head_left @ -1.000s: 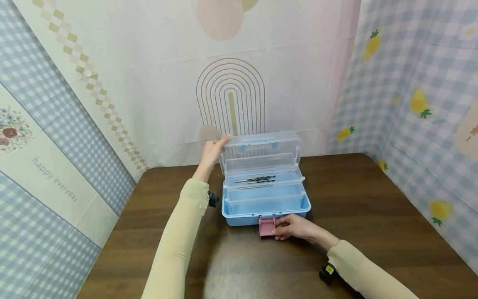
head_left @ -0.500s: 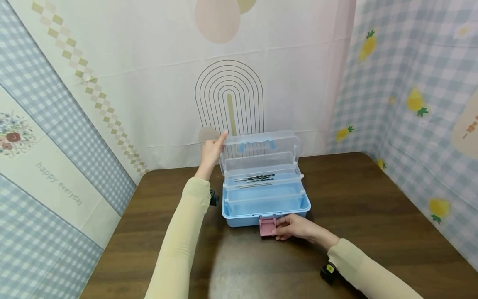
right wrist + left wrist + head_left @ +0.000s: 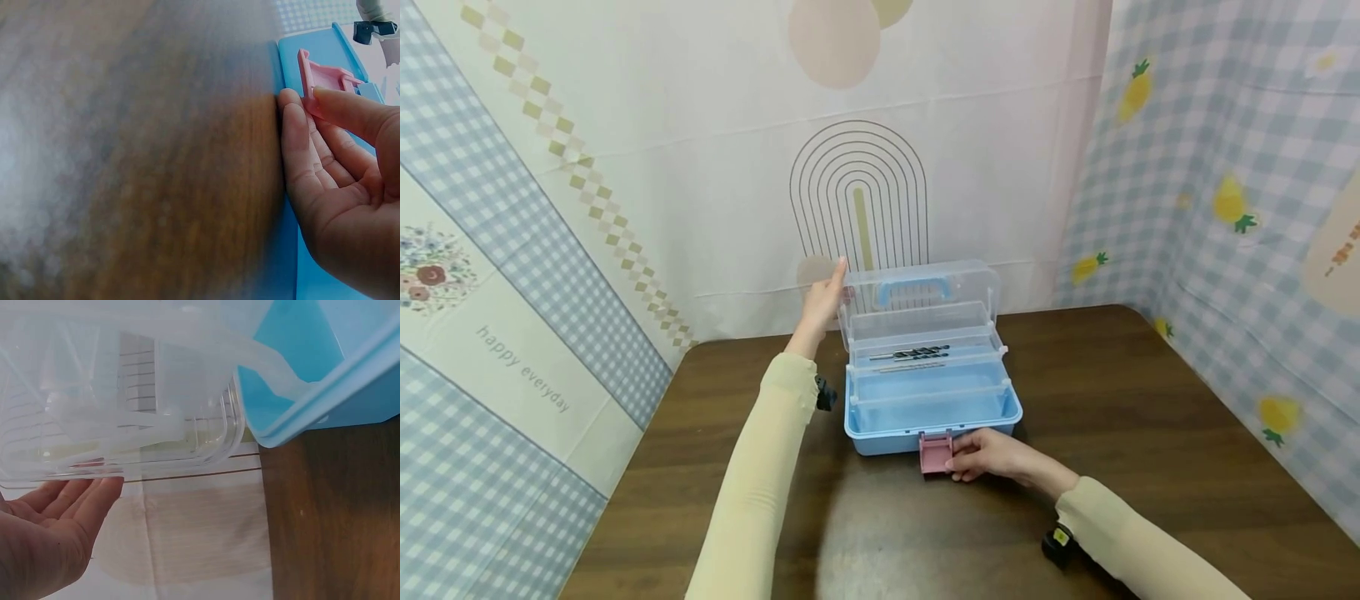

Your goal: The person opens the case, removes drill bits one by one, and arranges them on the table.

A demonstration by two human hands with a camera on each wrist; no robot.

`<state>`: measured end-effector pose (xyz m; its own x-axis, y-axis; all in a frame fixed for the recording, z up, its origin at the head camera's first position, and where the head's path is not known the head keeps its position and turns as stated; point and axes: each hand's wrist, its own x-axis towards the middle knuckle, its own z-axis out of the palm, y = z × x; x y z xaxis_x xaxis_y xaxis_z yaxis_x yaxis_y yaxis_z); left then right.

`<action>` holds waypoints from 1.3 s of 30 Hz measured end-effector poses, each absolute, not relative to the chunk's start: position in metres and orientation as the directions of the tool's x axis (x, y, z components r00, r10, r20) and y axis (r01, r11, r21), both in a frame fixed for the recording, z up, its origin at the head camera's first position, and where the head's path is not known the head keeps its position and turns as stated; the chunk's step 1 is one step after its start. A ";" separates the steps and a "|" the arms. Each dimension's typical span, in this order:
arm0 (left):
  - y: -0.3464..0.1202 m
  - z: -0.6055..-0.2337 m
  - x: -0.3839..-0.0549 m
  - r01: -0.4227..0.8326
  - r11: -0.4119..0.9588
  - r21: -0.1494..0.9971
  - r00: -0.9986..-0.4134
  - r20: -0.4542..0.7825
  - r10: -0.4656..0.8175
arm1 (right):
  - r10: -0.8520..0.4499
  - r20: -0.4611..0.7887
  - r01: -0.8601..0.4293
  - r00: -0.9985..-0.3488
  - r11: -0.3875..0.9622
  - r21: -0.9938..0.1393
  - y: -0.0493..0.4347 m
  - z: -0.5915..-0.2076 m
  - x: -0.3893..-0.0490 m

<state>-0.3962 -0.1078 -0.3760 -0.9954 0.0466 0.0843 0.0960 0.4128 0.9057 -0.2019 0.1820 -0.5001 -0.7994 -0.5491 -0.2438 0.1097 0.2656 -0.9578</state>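
A light-blue toolbox (image 3: 955, 408) stands on the table with its clear lid (image 3: 977, 287) raised and leaning back. Several drill bits (image 3: 917, 353) lie in its upper tray. At the lid's left edge is my left hand (image 3: 822, 304); the left wrist view shows its fingers (image 3: 94, 503) nearly straight against the clear plastic. My right hand (image 3: 992, 454) pinches the right side of the pink latch (image 3: 935, 455) at the toolbox front. Seen from the right wrist, the thumb presses the latch (image 3: 328, 75) against the fingertips.
The brown wooden table (image 3: 715, 467) spreads around the toolbox. Right behind it hangs a pale patterned cloth (image 3: 737, 208), with checked cloth on both sides. A blue handle (image 3: 913, 290) shows on the lid.
The lid has tilted a little further back, and its blue handle shows more fully. My left hand has moved slightly up and left with the lid. The right hand keeps its hold on the latch.
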 end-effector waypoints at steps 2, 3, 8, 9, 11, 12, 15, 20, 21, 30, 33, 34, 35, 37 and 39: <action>-0.109 -0.377 -0.397 0.081 0.386 0.919 -0.996 0.063 0.060 | -0.551 -0.240 0.103 -0.799 0.268 -0.958 0.182 -0.501 -0.202; -0.110 -0.378 -0.397 0.073 0.373 0.925 -0.996 0.051 0.068 | -0.551 -0.239 0.100 -0.799 0.270 -0.958 0.181 -0.501 -0.203; -0.113 -0.383 -0.400 0.062 0.345 0.937 -0.994 0.025 0.111 | -0.557 -0.236 0.094 -0.796 0.272 -0.958 0.181 -0.502 -0.203; -0.113 -0.385 -0.401 0.064 0.349 0.935 -0.993 0.025 0.117 | -0.558 -0.238 0.096 -0.795 0.272 -0.957 0.181 -0.503 -0.203; -0.113 -0.387 -0.402 0.071 0.350 0.934 -0.991 0.025 0.133 | -0.561 -0.237 0.095 -0.793 0.270 -0.958 0.182 -0.503 -0.204; -0.113 -0.389 -0.403 0.075 0.346 0.935 -0.990 0.027 0.142 | -0.562 -0.235 0.095 -0.793 0.267 -0.959 0.182 -0.503 -0.204; -0.115 -0.394 -0.404 0.081 0.306 0.948 -0.983 0.025 0.184 | -0.565 -0.235 0.098 -0.791 0.262 -0.960 0.182 -0.503 -0.205; -0.119 -0.404 -0.403 0.079 0.246 0.966 -0.971 0.019 0.237 | -0.568 -0.231 0.094 -0.790 0.260 -0.961 0.182 -0.503 -0.203; -0.119 -0.405 -0.402 0.082 0.240 0.967 -0.971 0.023 0.240 | -0.566 -0.232 0.095 -0.791 0.260 -0.961 0.181 -0.502 -0.203; -0.115 -0.413 -0.398 0.050 0.257 0.965 -0.988 0.011 0.153 | -0.558 -0.240 0.098 -0.794 0.273 -0.957 0.182 -0.502 -0.203; -0.115 -0.418 -0.395 0.050 0.264 0.963 -0.992 0.018 0.122 | -0.559 -0.237 0.095 -0.794 0.272 -0.958 0.182 -0.502 -0.202; -0.114 -0.420 -0.394 0.052 0.261 0.964 -0.993 0.021 0.119 | -0.559 -0.237 0.095 -0.794 0.271 -0.958 0.182 -0.502 -0.202; -0.114 -0.422 -0.393 0.055 0.251 0.967 -0.993 0.025 0.118 | -0.560 -0.236 0.095 -0.794 0.270 -0.958 0.182 -0.502 -0.202; -0.113 -0.425 -0.392 0.063 0.235 0.970 -0.992 0.035 0.123 | -0.563 -0.232 0.092 -0.793 0.267 -0.959 0.182 -0.501 -0.202; -0.112 -0.427 -0.390 0.073 0.217 0.973 -0.991 0.046 0.128 | -0.565 -0.229 0.090 -0.793 0.264 -0.960 0.182 -0.501 -0.202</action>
<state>-0.3904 -0.1125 -0.4275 -0.9907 0.1277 0.0460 0.0731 0.2167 0.9735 -0.2022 0.1819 -0.5009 -0.7930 -0.5645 -0.2291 0.0896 0.2638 -0.9604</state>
